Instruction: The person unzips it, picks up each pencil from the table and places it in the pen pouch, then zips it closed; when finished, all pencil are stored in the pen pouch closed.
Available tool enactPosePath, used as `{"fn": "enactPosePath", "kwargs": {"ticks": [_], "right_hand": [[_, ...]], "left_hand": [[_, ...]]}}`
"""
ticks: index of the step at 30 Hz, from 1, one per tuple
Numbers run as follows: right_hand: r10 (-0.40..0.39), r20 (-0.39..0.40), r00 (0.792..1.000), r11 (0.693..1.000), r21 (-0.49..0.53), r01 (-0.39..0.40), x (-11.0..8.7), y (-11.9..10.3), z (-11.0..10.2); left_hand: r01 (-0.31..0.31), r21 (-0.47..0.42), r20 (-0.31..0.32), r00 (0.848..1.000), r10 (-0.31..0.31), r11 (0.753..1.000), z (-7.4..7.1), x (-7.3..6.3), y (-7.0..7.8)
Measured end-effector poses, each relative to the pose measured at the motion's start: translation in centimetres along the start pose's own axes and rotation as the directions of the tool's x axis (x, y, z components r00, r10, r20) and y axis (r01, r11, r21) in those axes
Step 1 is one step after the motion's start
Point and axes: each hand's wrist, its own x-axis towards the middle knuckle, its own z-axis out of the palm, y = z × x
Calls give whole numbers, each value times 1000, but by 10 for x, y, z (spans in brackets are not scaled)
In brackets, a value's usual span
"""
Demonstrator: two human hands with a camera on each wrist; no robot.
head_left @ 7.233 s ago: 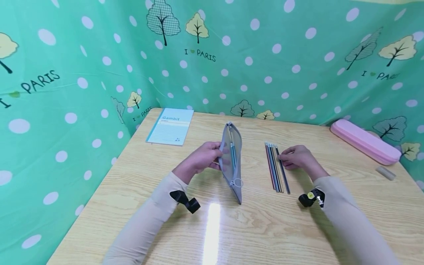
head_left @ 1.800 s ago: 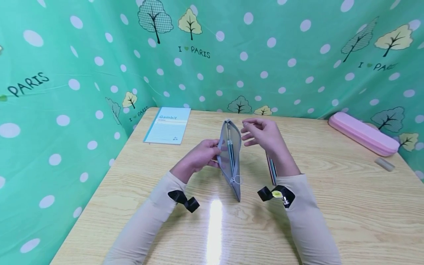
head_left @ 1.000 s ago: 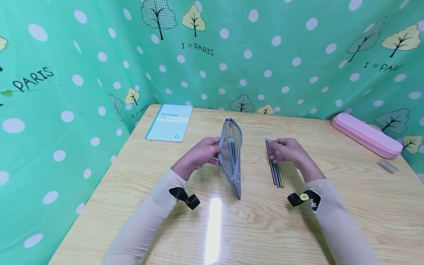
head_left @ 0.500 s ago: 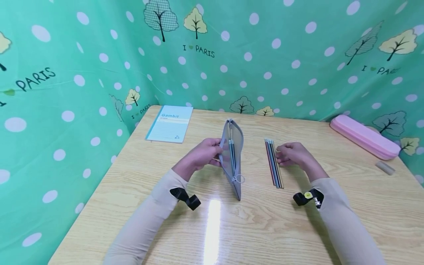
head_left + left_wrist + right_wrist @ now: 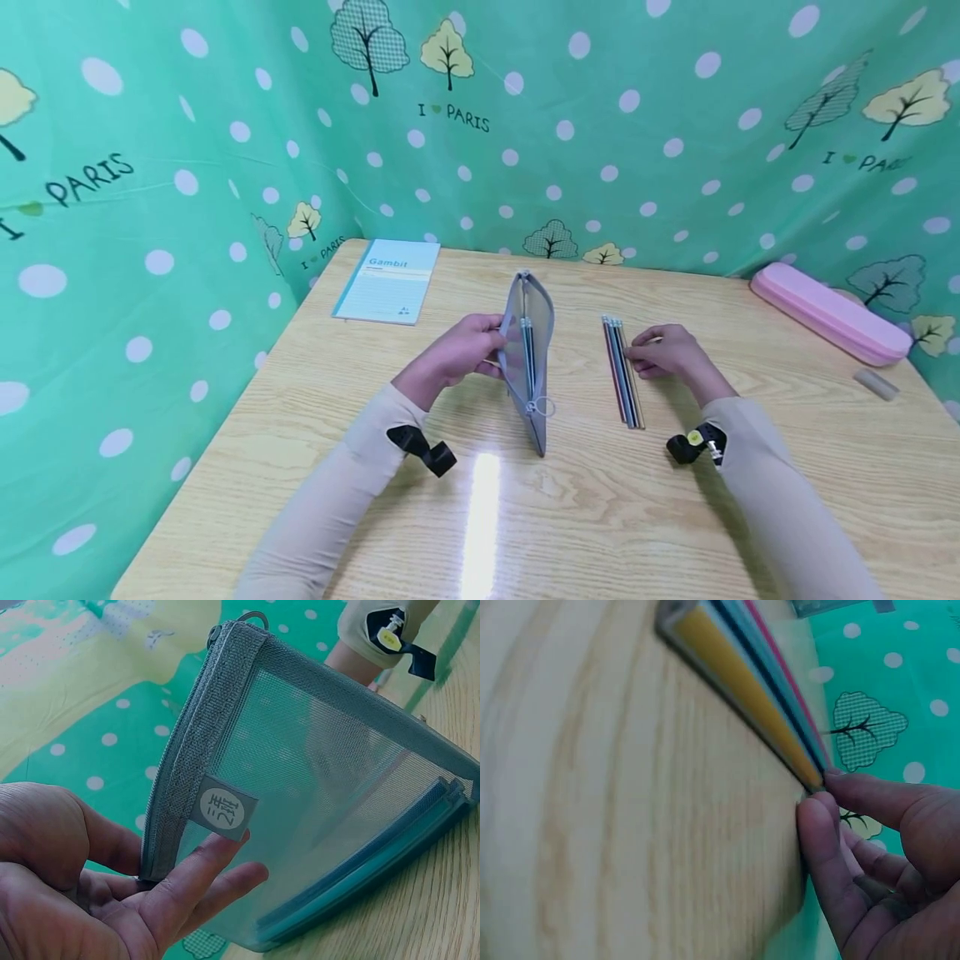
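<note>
Our left hand (image 5: pixel 471 346) grips an unzipped mesh pouch (image 5: pixel 514 358), pencils (image 5: pixel 529 358) inside, over the wooden table (image 5: pixel 585 517) as, nearby, our right hand (image 5: pixel 666 350) pinches a yellow pencil (image 5: pixel 746 694) beside other pencils (image 5: pixel 619 375) lying flat together.

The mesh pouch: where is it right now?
In the head view, the mesh pouch is near the middle, held in the person's left grip, to the left of the loose pencils on the table.

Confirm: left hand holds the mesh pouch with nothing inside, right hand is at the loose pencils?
Not quite: the mesh pouch has pencils inside, as the head view shows. The left hand and right hand are as you say.
</note>
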Motion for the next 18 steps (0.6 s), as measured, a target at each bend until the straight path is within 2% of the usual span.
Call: {"fn": "enactPosePath", "kwargs": {"ticks": [5,11,14,18], "right_hand": [[7,-46,999,996,-93,-12,-1,-2,0],[-11,-83,997,976,-216,-7,-1,-4,2],[-21,-65,998,980,-198,8,-1,-2,0],[-45,1,999,996,-79,45,-1,4,-7]], "left_hand": [[1,1,-1,1000,-1,1000,1,0,0],[8,-2,-8,1000,-8,1000,1,0,1],[10,-1,-8,1000,-10,1000,1,0,1],[10,3,-9,1000,-10,1000,2,0,1]]}}
